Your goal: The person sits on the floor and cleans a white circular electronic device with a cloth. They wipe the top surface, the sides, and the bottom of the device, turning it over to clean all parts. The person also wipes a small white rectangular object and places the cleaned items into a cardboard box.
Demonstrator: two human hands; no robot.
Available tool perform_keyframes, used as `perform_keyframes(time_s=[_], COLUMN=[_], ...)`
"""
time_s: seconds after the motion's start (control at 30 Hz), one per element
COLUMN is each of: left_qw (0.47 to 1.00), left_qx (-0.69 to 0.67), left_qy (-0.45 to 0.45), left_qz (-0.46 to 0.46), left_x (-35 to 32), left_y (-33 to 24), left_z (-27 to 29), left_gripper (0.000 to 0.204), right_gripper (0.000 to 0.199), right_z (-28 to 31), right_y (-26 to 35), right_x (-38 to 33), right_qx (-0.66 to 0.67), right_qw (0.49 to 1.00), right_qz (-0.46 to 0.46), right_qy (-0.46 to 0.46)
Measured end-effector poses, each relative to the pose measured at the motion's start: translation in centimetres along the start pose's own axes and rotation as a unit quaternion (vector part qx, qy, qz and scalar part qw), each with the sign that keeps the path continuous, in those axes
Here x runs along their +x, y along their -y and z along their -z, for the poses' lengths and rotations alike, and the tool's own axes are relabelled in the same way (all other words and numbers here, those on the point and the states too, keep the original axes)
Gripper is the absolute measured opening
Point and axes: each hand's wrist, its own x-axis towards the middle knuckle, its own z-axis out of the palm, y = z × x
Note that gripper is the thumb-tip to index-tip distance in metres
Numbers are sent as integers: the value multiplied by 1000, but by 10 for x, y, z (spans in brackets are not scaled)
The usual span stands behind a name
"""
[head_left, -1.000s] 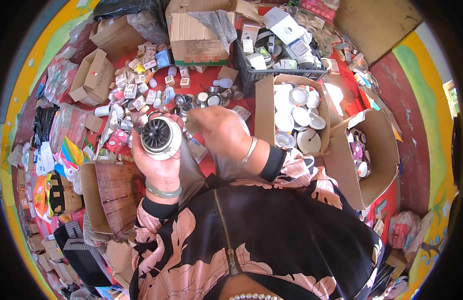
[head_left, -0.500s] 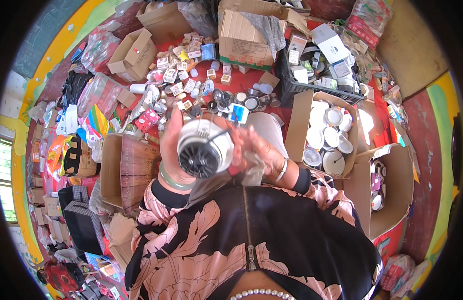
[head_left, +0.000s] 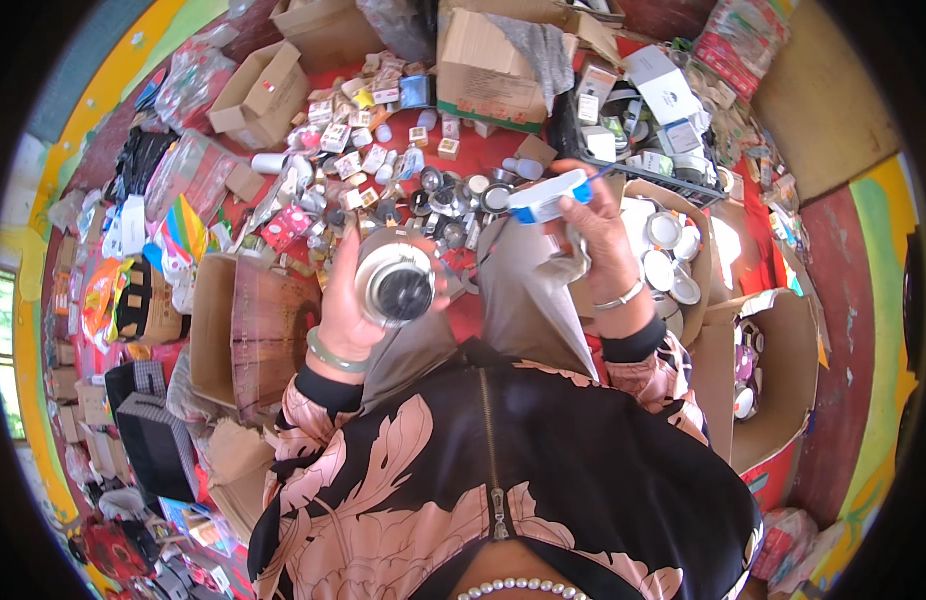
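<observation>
My left hand [head_left: 341, 318] is wrapped round a short round lamp housing [head_left: 385, 268], with a pale ring around its dark round face. Its face tilts up toward me, over my lap. To the right and farther out, my right hand [head_left: 605, 238] grips a small white case with blue ends [head_left: 550, 196], which looks like a lamp driver. A thin cord shows near this case; where it runs is unclear. Bunched in the same hand is a greyish cloth [head_left: 568, 266], hanging below the case.
White round lamps fill a carton [head_left: 658, 268] on my right; another open carton [head_left: 778, 400] stands nearer. A black crate [head_left: 688, 180] holds boxes. Small boxes and metal parts [head_left: 448, 205] litter the red floor ahead. An open carton [head_left: 215, 330] stands left.
My hands have parted. The right has moved up and right with the blue-ended case and cloth; the left keeps the lamp housing, whose face has turned and shows less black ribbing.
</observation>
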Motion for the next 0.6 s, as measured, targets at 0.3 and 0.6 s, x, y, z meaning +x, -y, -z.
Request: perform_keyframes(time_s=[0.3, 0.6], left_qw=[978, 978], left_qx=[-9, -48], left_qy=[-148, -134], left_qz=[-146, -154], left_x=[37, 46], left_y=[31, 38], left_z=[31, -20], left_gripper=[32, 28], right_gripper=[33, 47], right_z=[-16, -42], right_y=[-28, -51], right_x=[-23, -37], right_qx=[-526, -600], right_qw=[804, 776], right_qz=[266, 150], right_qy=[74, 122])
